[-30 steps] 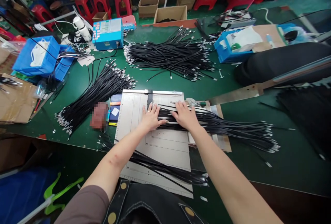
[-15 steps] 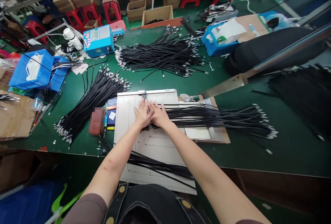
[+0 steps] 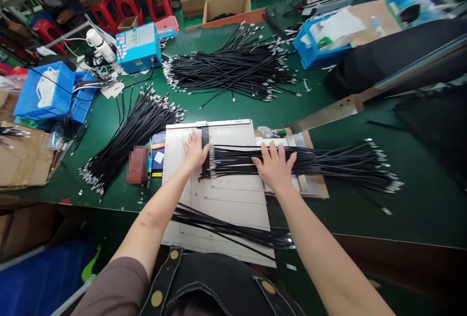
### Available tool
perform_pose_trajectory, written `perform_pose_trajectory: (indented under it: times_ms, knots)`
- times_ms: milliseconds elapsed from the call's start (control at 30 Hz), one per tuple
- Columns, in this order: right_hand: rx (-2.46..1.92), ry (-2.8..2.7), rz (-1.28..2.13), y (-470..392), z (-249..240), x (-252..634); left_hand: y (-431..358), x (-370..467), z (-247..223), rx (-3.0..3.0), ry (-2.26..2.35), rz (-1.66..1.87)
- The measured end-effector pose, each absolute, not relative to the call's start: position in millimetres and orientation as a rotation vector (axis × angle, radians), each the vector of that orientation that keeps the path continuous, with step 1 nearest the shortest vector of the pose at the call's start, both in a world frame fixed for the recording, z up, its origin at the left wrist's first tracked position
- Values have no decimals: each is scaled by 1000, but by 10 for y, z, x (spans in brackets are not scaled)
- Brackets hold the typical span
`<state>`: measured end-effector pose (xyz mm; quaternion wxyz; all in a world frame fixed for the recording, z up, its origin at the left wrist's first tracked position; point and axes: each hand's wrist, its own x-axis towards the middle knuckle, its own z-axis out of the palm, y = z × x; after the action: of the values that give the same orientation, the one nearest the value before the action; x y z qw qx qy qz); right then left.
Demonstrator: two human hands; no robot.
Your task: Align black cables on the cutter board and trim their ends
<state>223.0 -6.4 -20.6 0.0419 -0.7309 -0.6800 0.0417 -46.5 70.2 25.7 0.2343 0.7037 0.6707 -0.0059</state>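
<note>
Black cables [image 3: 241,160] lie side by side across a paper trimmer board [image 3: 233,189], their left ends lined up against a dark stop bar [image 3: 206,153]. My left hand [image 3: 194,149] rests on the board left of the bar, fingers spread, thumb touching or close to it. Flat on top of the cables, with fingers apart, is my right hand [image 3: 276,164]. The trimmer's blade arm [image 3: 330,112] is raised at the right. A few more black cables [image 3: 222,228] cross the near part of the board.
Piles of black cables lie at the back [image 3: 229,72] and left [image 3: 127,136] of the green table [image 3: 146,204]. A blue machine [image 3: 138,48] and blue bins [image 3: 45,89] stand at the back left. Another blue bin [image 3: 321,46] sits back right.
My right hand has slid right along the cables, away from the stop bar. My left hand has shifted slightly left, and the lined-up cable ends now show.
</note>
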Motion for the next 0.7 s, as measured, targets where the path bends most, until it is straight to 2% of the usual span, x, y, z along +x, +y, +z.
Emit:
perform_pose_trajectory:
  times_ms: [100,267,567,700]
  knots:
    - [-2240,-2096,168,-23,-197,2192,917,-456,260,1752,1995,49]
    - [-2245,-2100,237,1,-181,2225,1073,-314,277,1737,1897,-27]
    - [-2236,-2107,257,-6,-125,2195,521,-309,238,1800,1900,-94]
    - [-2257,-2106,285,12,-134,2211,533,-346,268,1847,1936,-121]
